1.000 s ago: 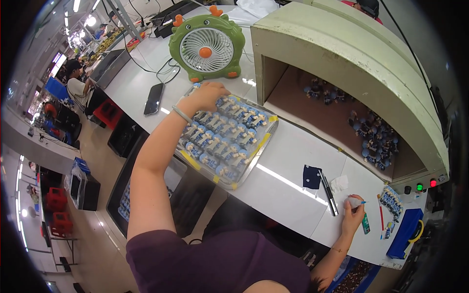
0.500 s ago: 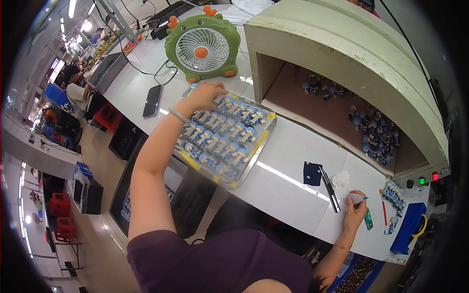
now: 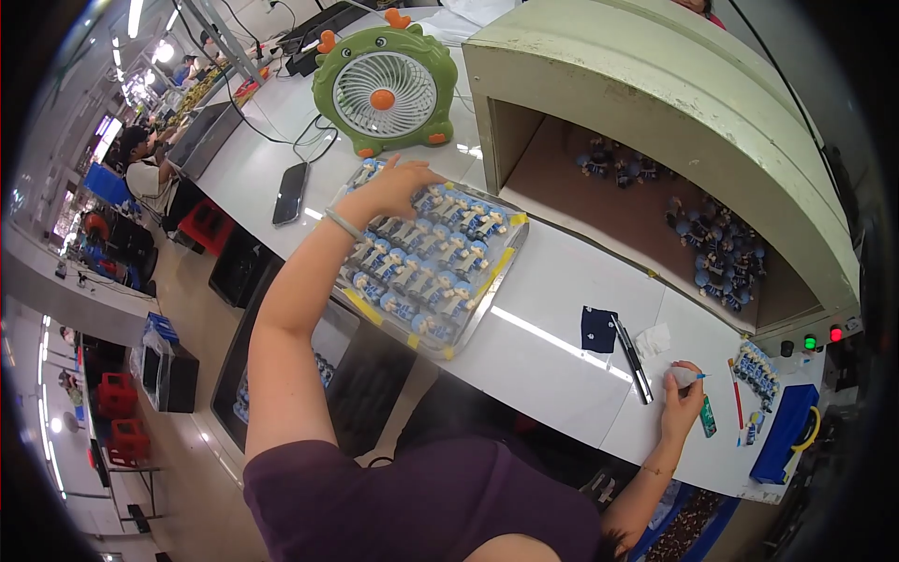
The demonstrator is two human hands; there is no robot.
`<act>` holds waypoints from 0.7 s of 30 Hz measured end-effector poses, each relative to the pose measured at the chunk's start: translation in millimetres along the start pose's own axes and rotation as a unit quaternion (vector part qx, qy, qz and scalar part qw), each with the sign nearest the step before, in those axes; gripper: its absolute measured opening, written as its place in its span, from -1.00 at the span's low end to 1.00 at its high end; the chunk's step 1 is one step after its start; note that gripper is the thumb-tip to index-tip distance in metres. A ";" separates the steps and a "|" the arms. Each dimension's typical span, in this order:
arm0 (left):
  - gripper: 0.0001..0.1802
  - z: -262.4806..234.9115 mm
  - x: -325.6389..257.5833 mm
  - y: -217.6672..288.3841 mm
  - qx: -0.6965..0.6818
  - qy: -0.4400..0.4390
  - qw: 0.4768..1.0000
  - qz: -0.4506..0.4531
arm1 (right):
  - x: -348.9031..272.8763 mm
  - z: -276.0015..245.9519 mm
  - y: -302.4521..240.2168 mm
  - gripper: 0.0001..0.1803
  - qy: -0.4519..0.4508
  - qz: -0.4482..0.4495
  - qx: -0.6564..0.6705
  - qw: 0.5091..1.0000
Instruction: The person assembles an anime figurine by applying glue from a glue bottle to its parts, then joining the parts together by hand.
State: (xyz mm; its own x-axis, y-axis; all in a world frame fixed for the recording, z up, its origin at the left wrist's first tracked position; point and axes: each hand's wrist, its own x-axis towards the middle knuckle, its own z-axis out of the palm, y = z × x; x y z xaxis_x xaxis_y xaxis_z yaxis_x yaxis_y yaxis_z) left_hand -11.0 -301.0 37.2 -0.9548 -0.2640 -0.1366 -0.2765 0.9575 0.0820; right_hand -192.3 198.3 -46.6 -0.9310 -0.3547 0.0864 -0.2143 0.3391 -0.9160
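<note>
My left hand point(image 3: 393, 190) reaches over the far part of a clear plastic tray point(image 3: 496, 290) with yellow tape on its edges. Its fingers are apart and curved above the rows of small blue-capped figurines point(image 3: 412, 267); I see nothing held in it, though the palm's underside is hidden. At the right, my right hand point(image 3: 682, 403) is closed around a small whitish dispenser bottle point(image 3: 685, 377) with a thin blue needle tip pointing right. Just beside that hand lies a green strip-shaped object point(image 3: 708, 417) on the white table.
A green cartoon-shaped fan point(image 3: 384, 94) stands behind the tray, with a phone point(image 3: 291, 194) to its left. A cream hooded cabinet point(image 3: 655, 103) holds more figurines point(image 3: 721, 253). Near my right hand are a dark cloth point(image 3: 599, 330), pens point(image 3: 632, 361), crumpled tissue point(image 3: 653, 340) and a blue holder point(image 3: 785, 436).
The fingers of my left hand have straightened and spread a little above the tray. My right hand keeps its grip on the bottle in nearly the same place.
</note>
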 end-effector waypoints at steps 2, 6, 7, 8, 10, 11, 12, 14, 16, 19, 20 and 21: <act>-0.19 -2.9 1.0 1.5 -0.026 -0.010 0.999 -0.016 | 0.5 0.1 -0.5 -0.79 0.002 -0.001 0.000 1.000; -0.24 -1.0 2.7 -5.3 -0.106 0.030 0.994 0.003 | 0.4 -1.2 4.1 -0.78 -0.001 -0.014 0.010 1.000; -0.26 1.3 3.9 -9.2 -0.130 0.032 0.991 0.020 | 0.1 -1.2 3.5 -0.78 -0.001 -0.014 0.010 1.000; -0.26 3.5 3.5 -12.8 -0.130 0.032 0.991 0.021 | -0.1 -0.7 2.2 -0.77 0.000 -0.010 0.014 1.000; -0.29 4.5 4.8 -13.5 -0.187 0.029 0.982 0.008 | 0.1 -0.4 2.3 -0.77 0.003 -0.003 0.017 1.000; -0.29 4.5 5.3 -14.0 -0.187 0.028 0.982 0.010 | 0.5 0.2 3.2 -0.77 0.002 -0.004 0.018 1.000; -0.31 4.2 5.6 -13.7 -0.180 0.036 0.983 0.009 | 0.8 0.3 4.4 -0.77 0.001 -0.005 0.018 1.000; -0.32 2.0 6.4 -10.9 -0.172 0.043 0.984 0.008 | 1.1 0.0 7.0 -0.77 0.000 -0.001 0.021 1.000; -0.34 -6.1 7.1 -3.7 -0.295 0.004 0.953 -0.070 | 1.3 -0.9 9.0 -0.77 0.000 0.004 0.025 1.000; -0.35 7.9 9.7 -14.5 -0.271 0.033 0.962 -0.023 | 0.2 -1.0 5.0 -0.77 0.005 -0.001 0.018 1.000; -0.35 9.7 7.3 -20.6 -0.272 0.034 0.961 -0.020 | -0.2 -0.2 2.5 -0.77 0.004 -0.004 0.014 1.000; -0.33 8.7 7.8 -19.6 -0.253 0.033 0.967 -0.008 | -0.2 -1.7 3.3 -0.78 0.005 -0.003 0.010 1.000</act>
State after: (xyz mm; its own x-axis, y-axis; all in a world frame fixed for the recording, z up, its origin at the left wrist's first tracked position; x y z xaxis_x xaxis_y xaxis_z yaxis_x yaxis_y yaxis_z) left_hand -12.1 -320.8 25.9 -0.9502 -0.3013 -0.0796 -0.2934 0.7787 0.5546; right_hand -193.4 200.9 -49.0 -0.9329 -0.3471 0.0961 -0.2137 0.3186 -0.9235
